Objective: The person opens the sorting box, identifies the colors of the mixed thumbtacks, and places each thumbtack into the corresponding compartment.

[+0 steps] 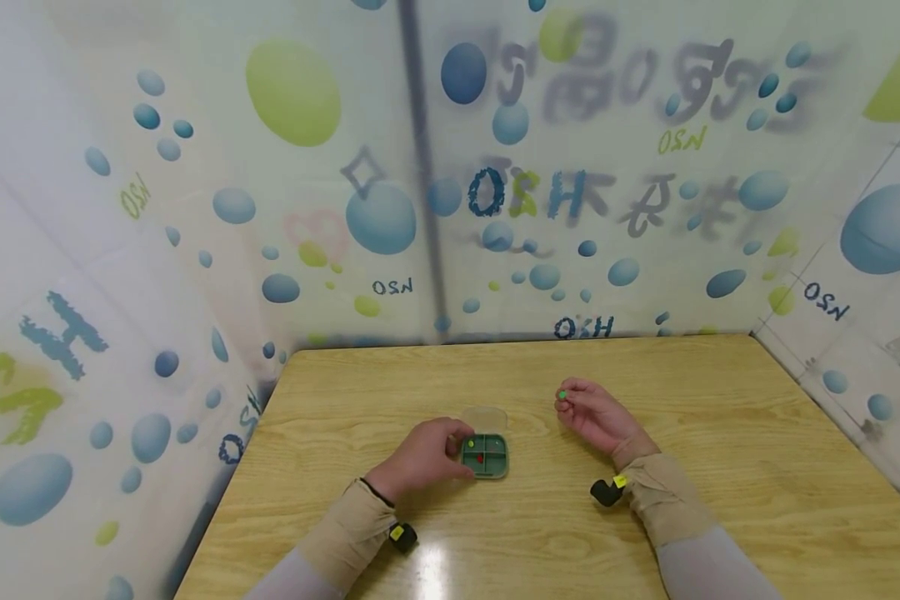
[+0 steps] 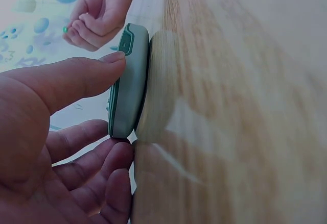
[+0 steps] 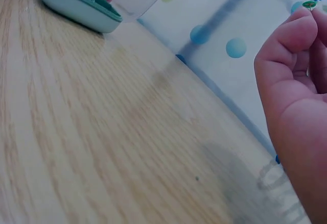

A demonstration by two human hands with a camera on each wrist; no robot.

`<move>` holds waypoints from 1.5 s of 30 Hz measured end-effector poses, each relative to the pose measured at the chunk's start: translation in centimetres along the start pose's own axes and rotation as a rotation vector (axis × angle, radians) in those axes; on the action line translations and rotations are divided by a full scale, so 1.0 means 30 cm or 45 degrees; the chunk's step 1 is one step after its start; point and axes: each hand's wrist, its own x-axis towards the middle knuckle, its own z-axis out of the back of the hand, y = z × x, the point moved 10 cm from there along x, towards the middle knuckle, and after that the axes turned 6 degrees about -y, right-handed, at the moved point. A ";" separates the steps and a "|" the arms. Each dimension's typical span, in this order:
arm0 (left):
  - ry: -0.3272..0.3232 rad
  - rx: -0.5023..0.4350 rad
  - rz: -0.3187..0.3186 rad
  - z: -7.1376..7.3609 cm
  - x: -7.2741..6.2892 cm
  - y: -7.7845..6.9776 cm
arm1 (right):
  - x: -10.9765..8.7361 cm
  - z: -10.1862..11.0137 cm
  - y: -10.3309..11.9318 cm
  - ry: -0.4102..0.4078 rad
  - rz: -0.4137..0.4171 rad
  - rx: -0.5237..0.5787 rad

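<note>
A small green four-compartment pill box [image 1: 485, 477] lies on the table with its clear lid [image 1: 485, 418] raised at the far side. A yellow-green piece [image 1: 471, 443] is in its far left compartment, and a red piece [image 1: 481, 458] in the near left one. My left hand [image 1: 424, 454] holds the box from its left, thumb [image 2: 97, 76] on the near edge and fingers at the far end. Off to the right, above the table, my right hand [image 1: 596, 417] pinches a small green round-headed pin [image 3: 309, 3] by its thin stem.
The wooden table [image 1: 540, 533] reaches back to a patterned curtain [image 1: 495, 275]; similar hangings flank both sides. Small black wrist cameras [image 1: 402, 537] are strapped to both forearms.
</note>
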 end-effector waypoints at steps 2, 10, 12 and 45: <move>0.000 -0.001 -0.002 0.000 -0.001 -0.001 | 0.003 -0.001 0.001 -0.030 0.012 -0.063; 0.001 0.001 -0.003 -0.001 -0.001 0.003 | 0.020 -0.031 -0.001 -0.013 0.058 -0.363; 0.002 0.000 -0.008 -0.001 -0.002 0.002 | 0.025 -0.040 -0.007 -0.003 0.055 -0.455; -0.001 -0.002 -0.015 0.001 0.004 0.002 | 0.076 -0.254 -0.161 -0.015 -0.068 -1.579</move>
